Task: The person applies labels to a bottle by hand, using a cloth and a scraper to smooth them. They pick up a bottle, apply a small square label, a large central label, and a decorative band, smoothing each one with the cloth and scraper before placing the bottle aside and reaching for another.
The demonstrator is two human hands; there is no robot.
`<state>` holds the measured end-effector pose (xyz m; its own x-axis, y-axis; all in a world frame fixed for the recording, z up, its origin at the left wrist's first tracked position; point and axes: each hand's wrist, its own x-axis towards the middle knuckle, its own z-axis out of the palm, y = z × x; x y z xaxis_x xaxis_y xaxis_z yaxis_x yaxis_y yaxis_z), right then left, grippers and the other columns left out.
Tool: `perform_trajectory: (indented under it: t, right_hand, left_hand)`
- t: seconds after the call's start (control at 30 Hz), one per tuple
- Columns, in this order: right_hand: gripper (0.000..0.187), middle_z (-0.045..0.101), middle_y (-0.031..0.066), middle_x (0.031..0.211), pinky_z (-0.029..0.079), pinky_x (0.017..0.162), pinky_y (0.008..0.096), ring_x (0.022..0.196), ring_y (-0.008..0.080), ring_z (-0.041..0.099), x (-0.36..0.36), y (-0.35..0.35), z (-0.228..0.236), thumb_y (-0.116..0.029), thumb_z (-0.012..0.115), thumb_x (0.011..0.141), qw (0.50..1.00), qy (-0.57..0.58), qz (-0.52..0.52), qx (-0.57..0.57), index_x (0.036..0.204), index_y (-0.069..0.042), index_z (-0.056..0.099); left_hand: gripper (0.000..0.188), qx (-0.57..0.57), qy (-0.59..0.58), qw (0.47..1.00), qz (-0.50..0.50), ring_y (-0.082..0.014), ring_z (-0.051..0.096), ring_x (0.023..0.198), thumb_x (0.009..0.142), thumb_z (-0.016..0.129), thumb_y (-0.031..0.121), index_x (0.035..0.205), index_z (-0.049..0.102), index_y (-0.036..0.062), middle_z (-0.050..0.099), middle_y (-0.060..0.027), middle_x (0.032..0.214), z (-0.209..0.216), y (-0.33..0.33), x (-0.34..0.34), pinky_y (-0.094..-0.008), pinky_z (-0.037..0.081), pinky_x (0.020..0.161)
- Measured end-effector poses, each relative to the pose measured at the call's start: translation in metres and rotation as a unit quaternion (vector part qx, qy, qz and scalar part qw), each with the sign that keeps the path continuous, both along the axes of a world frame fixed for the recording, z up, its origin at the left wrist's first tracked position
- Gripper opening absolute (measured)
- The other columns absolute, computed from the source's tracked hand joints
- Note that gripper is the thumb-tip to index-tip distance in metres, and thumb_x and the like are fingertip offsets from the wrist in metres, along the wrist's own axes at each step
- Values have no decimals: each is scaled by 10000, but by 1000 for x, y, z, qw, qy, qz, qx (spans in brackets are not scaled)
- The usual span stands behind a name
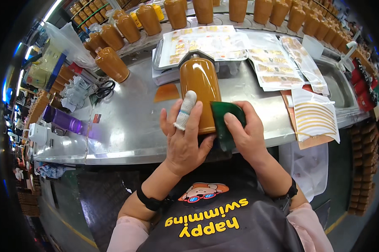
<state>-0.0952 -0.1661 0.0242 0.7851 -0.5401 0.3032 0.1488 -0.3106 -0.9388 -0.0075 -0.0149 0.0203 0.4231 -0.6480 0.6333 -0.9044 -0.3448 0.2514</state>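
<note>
A glossy brown ceramic bottle [199, 86] lies in front of me, its base toward me and its far end at a dark angular holder [195, 56]. My left hand [182, 136] grips its near left side, fingers on the glaze and thumb at the base. A white cloth finger cover [185, 110] with a blue band sits on one finger. In my right hand [249, 132] a thin dark green scraper [225, 122] is pinched between thumb and fingers, its edge at the bottle's right side. An orange-brown flat piece [166, 92] lies left of the bottle.
Sheets of gold labels [275, 65] lie on a tray and on the steel table [130, 113]. Curved gold strips [315, 117] are at the right, near a sink [334, 80]. Another brown bottle [112, 64], scissors [105, 89] and a purple bottle [65, 119] stand left. Several bottles line the back.
</note>
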Motion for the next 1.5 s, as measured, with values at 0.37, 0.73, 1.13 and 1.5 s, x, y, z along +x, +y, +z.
perform_trajectory:
  t: [0.37,0.73,1.13,1.5]
  right_hand:
    - [241,632,84,827,484,671,276,742,120,579,-3,1,-10,-150,595,929,997,4,0,71,1076,29,529]
    - [242,610,68,807,475,665,273,731,111,556,-1,-1,-11,-150,600,924,997,9,10,74,1073,25,526]
    - [217,606,57,812,467,654,264,731,94,540,-3,-5,-11,-133,597,919,996,23,21,88,1058,21,533]
    - [212,598,49,808,465,653,261,723,101,534,-5,-3,-11,-137,601,919,995,22,35,88,1047,19,537]
  left_hand:
    - [886,-42,116,990,-63,-441,379,1331,773,757,311,1450,307,-41,405,-265,1432,-30,9,15,-578,164,1126]
    - [896,-93,190,972,-104,-460,374,1328,703,807,196,1443,340,8,369,-249,1460,-22,8,20,-508,237,1129]
    - [919,-25,137,990,-22,-446,332,1361,730,809,255,1455,297,18,356,-256,1459,-19,8,18,-580,172,1129]
    - [859,-65,155,985,-26,-438,352,1343,741,804,294,1402,358,-27,382,-261,1436,-28,11,17,-543,225,1126]
